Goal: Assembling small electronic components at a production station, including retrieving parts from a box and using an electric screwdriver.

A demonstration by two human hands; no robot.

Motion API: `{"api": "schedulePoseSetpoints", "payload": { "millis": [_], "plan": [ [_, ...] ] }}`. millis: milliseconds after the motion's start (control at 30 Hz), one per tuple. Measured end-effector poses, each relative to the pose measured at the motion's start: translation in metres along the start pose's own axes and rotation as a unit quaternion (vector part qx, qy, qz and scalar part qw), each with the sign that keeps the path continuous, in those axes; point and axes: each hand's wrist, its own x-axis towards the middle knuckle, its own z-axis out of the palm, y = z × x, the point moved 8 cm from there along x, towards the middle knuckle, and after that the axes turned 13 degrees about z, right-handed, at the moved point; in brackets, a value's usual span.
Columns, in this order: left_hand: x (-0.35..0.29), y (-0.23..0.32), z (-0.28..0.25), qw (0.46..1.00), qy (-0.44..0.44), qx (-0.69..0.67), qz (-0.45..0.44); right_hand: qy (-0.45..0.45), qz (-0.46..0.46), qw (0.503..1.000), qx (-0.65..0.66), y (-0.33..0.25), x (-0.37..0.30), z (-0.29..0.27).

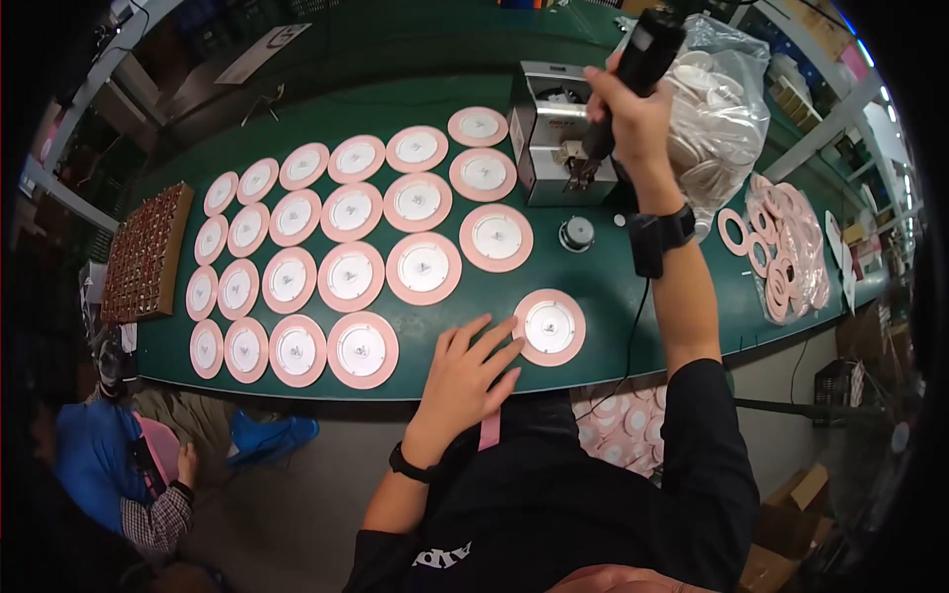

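My right hand is wrapped round a black electric screwdriver, its lower end beside the front of a grey metal screw feeder. Spread and flat, my left hand has its fingertips at the left edge of a pink-rimmed white disc. That disc lies near the table's front edge. To its left, several similar discs are laid out in rows, each with a small part at its centre. A small round metal part sits in front of the feeder.
A clear bag of white discs stands right of the feeder, and a bag of pink rings lies farther right. A partitioned box stands at the green table's left end. Another person is at lower left. A cable hangs down.
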Motion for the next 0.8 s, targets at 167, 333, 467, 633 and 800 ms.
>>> {"api": "schedulePoseSetpoints", "payload": {
  "millis": [167, 333, 467, 633, 800],
  "plan": [
    [-0.009, -0.001, 0.006, 0.999, -0.035, -0.004, -0.018, -0.051, 0.055, 0.996, 0.046, -0.005, -0.043, 0.005],
    [-0.007, -0.007, 0.007, 0.998, -0.045, -0.012, -0.03, -0.146, 0.01, 0.982, 0.123, -0.035, -0.15, 0.021],
    [-0.007, -0.007, 0.007, 0.998, -0.052, -0.008, -0.028, -0.148, 0.02, 0.981, 0.121, -0.026, -0.193, 0.022],
    [-0.006, -0.006, 0.007, 0.998, -0.056, 0.005, -0.017, -0.155, 0.032, 0.982, 0.103, -0.014, -0.207, 0.03],
    [-0.007, -0.005, 0.007, 0.999, -0.042, -0.006, -0.013, -0.166, 0.042, 0.98, 0.101, -0.001, -0.195, 0.04]
  ]
}}
